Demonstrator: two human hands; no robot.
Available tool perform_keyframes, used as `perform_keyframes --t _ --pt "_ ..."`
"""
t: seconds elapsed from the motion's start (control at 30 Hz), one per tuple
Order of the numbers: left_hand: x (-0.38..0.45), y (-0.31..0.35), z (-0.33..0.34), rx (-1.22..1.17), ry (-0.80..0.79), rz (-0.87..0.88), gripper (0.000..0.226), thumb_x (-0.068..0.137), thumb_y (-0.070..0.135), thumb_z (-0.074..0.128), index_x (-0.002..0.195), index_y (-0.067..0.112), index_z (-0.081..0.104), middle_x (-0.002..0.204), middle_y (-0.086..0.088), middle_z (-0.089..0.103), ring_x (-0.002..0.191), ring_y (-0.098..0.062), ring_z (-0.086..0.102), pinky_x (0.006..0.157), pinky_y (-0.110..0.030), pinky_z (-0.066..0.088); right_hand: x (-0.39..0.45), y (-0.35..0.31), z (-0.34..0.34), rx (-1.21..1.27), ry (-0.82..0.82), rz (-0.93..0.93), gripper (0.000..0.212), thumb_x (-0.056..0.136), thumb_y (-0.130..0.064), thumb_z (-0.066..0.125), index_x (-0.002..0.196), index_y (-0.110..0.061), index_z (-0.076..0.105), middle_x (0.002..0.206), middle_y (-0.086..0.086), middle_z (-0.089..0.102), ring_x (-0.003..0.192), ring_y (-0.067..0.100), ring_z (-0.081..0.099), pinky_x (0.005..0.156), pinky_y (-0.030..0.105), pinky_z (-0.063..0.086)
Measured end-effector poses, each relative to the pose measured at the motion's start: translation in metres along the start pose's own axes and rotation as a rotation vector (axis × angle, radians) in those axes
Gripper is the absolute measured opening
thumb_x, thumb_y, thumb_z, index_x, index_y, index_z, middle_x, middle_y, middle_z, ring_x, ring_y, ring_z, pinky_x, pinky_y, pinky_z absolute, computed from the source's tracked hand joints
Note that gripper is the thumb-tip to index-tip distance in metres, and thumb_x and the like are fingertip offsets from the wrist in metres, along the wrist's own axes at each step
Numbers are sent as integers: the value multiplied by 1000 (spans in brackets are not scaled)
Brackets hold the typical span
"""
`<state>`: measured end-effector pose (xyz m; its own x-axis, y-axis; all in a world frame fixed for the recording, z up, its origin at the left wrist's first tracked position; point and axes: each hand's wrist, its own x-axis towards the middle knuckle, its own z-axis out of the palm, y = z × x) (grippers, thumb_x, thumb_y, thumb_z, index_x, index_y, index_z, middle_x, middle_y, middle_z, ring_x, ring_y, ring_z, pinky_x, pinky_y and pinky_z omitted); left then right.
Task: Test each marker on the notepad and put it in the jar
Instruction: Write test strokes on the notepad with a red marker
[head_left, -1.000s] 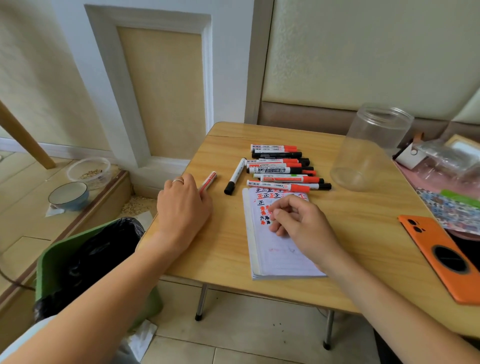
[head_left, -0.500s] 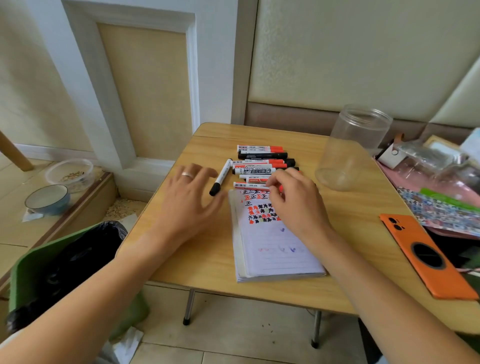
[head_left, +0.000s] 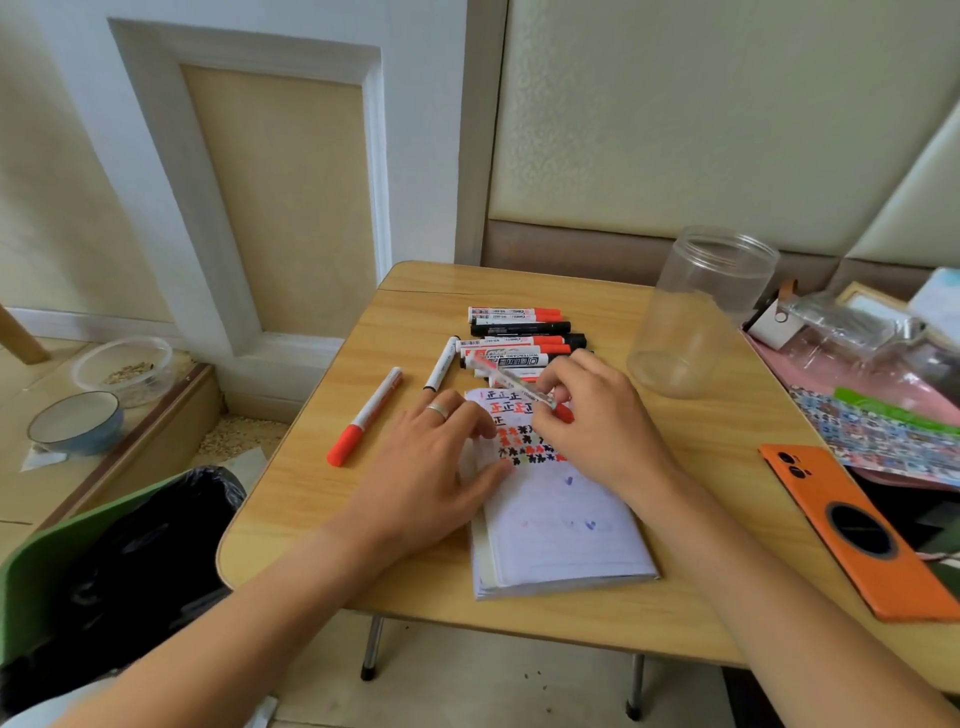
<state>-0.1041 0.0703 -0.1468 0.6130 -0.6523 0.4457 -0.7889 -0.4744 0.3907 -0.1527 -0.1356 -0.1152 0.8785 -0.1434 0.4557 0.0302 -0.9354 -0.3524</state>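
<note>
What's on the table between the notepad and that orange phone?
Nothing: in the head view, bare tabletop lies between the notepad and the phone. Only the person's right forearm passes above that stretch.

Right hand (head_left: 597, 431): a second ago curled on the upper part of the open white lined notepad (head_left: 561, 519); half a second ago reaching into the row of markers above it. Now back over the notepad's top edge, centre of frame, fingers pinching a red-capped white marker (head_left: 514, 385), which is blurred and slanted, far end toward upper left over the row.

Left hand (head_left: 431, 467): was flat on the light wooden table (head_left: 701, 467) left of the notepad, covering part of a loose orange-red marker (head_left: 366, 415). Now shifted right, fingertips on the notepad's left edge. That loose marker now lies fully exposed, left of centre.
</note>
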Motion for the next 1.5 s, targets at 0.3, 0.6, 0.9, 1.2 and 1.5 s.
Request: perform_keyframes --t 0.3,0.6,0.9,1.2,1.5 --pt "3 16 -1 -43 -86 84 30 91 44 46 101 20 60 91 7 56 87 -14 47 76 -26 35 -31 -23 -1 1051 -232 374 26 85 -18 69 105 -2 64 88 9 70 68 17 66 57 26 51" --pt "6 -2 2 -124 -218 47 16 101 38 55 108 24 62 94 12 56 86 -7 48 75 -30 41 -26 14 -30 781 -79 164 11 95 -8 70 87 -6 63 75 -7 64 69 10 63 64 25 52" --pt "10 -1 7 -208 -185 59 31 106 42 34 96 22 56 85 16 52 83 -13 48 75 -37 41 -35 8 -9 -23 -206 -318 37 95 -49 49 115 -22 66 104 -4 63 94 21 62 76 42 54" --pt "11 3 6 -183 -87 79 35 104 38 33 91 15 55 79 7 54 77 -21 48 70 -44 40 -39 -1 -4 -125 -82 -357 36 100 -42 39 114 -21 65 89 -3 62 75 26 63 55 42 54" --pt "13 -1 9 -158 -83 80 30 105 35 38 90 19 59 76 10 55 76 -18 47 69 -41 41 -38 -5 -1 -170 -155 -304 41 99 -50 29 110 -28 62 83 -7 65 71 26 62 53 32 38"
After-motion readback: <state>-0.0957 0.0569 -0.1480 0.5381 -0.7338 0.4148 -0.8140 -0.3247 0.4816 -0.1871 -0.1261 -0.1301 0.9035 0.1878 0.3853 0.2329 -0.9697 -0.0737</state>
